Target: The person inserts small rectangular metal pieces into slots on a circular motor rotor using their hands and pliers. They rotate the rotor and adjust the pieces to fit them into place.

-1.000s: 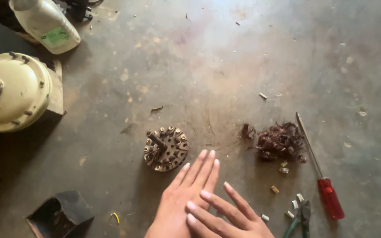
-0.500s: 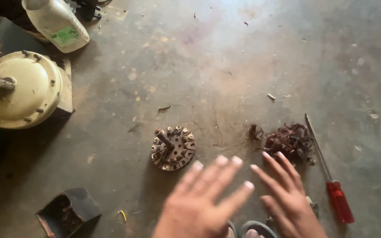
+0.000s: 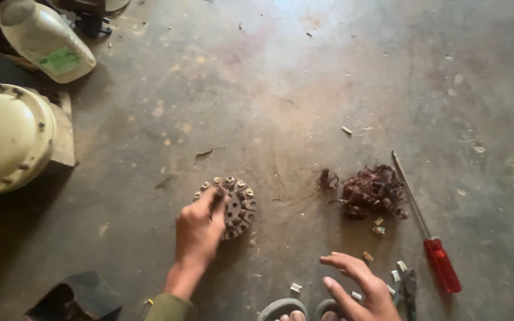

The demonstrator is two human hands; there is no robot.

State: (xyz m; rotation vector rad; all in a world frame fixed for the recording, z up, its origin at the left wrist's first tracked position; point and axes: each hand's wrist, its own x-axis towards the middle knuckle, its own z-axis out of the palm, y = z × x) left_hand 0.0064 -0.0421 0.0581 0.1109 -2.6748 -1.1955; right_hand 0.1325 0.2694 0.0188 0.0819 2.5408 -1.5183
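Head view: your left hand [image 3: 200, 229] grips the round metal part [image 3: 230, 207] at its two o'clock; your right hand [image 3: 358, 285] hangs open.

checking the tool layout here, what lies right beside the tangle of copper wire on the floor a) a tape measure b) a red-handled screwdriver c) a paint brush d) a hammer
b: a red-handled screwdriver lies on the concrete floor just right of the tangle of copper wire, its shaft running past the pile.
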